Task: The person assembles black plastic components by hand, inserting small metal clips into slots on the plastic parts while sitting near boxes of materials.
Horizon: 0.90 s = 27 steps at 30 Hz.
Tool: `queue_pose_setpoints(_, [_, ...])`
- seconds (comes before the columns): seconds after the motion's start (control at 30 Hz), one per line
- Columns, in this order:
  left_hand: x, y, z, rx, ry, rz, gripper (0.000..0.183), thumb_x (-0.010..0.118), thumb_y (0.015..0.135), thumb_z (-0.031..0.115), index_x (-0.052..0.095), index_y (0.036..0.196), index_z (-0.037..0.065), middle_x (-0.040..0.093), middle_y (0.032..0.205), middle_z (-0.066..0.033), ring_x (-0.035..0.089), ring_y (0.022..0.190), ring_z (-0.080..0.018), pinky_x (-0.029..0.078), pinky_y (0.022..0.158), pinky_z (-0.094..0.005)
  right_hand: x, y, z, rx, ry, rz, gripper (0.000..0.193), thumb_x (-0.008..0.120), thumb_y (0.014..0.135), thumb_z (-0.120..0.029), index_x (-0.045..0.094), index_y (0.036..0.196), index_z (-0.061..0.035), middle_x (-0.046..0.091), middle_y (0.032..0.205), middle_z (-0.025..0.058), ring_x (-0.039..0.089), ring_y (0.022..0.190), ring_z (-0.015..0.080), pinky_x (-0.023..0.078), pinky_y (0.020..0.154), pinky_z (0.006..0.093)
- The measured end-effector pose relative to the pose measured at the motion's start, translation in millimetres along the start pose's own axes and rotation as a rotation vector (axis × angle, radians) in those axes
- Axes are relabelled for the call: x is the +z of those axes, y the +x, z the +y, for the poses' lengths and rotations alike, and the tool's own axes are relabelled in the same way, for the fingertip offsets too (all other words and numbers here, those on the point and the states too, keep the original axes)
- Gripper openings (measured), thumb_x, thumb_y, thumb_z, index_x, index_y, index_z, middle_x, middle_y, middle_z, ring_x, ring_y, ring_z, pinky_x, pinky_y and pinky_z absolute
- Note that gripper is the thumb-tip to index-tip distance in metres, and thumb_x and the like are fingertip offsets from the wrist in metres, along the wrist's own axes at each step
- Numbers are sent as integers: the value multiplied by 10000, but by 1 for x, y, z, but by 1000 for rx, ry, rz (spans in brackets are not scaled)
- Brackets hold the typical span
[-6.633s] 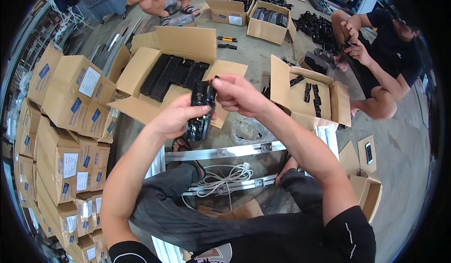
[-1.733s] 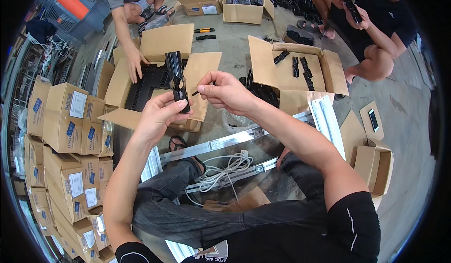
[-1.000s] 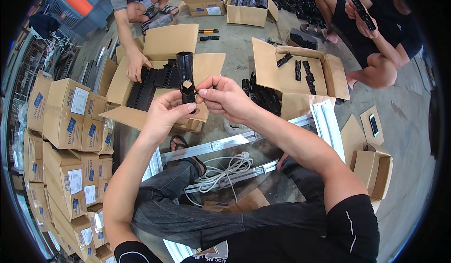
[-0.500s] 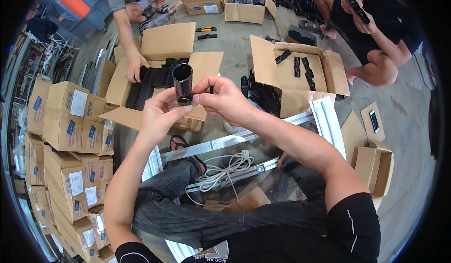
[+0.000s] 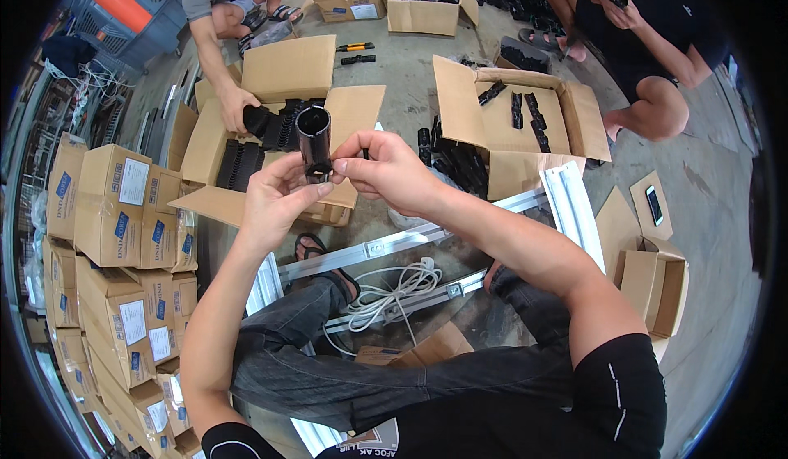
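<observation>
step: mid-assembly/check | black tube upright, chest-high over open carton | left hand grip clamped on its base; right hand pinched at its side — next probably calls for fine fingertip seating; steady base

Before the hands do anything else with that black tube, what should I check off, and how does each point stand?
1. Left hand grips the black tube near its lower end: ok.
2. Right hand pinches the tube from the other side: ok.
3. Tube upright with its open mouth toward the camera: ok.
4. Inside of the tube free of anything: cannot tell, it is dark.
5. Open box of black parts behind the tube free of other hands: not ok, another person's hand rests on its near left edge.
6. White cable by the feet is apart from both hands: ok.
</observation>
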<state>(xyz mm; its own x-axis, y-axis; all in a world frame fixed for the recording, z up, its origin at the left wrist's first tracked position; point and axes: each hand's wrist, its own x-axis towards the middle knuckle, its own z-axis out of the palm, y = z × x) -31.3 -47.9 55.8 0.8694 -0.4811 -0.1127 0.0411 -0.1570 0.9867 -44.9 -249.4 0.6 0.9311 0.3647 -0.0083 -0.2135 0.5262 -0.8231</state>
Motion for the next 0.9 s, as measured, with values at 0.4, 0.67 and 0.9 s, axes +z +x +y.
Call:
queue_pose_setpoints(0.4, [1, 0, -1, -42, 79, 44, 436, 711, 828, -48, 586, 1246, -65, 686, 1133, -120, 656, 1022, -139, 508, 931, -279, -8, 5, 15, 117, 354, -13, 79, 581, 940, -37, 576, 1010, -1, 636, 845, 79, 396, 503, 41, 264, 420, 205])
queue_pose_setpoints(0.67, [-2, 2, -12, 9, -1, 35, 426, 716, 829, -41, 590, 1235, -71, 694, 1115, -125, 663, 1009, -139, 522, 909, -280, -2, 2, 17, 69, 261, 30, 70, 590, 944, -58, 586, 998, -12, 632, 833, 65, 404, 509, 39, 265, 421, 207])
queue_pose_setpoints(0.9, [-1, 1, -19, 1, 165, 139, 464, 769, 795, 27, 607, 1222, -61, 710, 1039, -111, 665, 894, -99, 538, 770, -254, 12, -5, 6, 4, -96, 182, 131, 635, 936, -147, 583, 969, -31, 535, 724, -12, 368, 502, 25, 258, 435, 206])
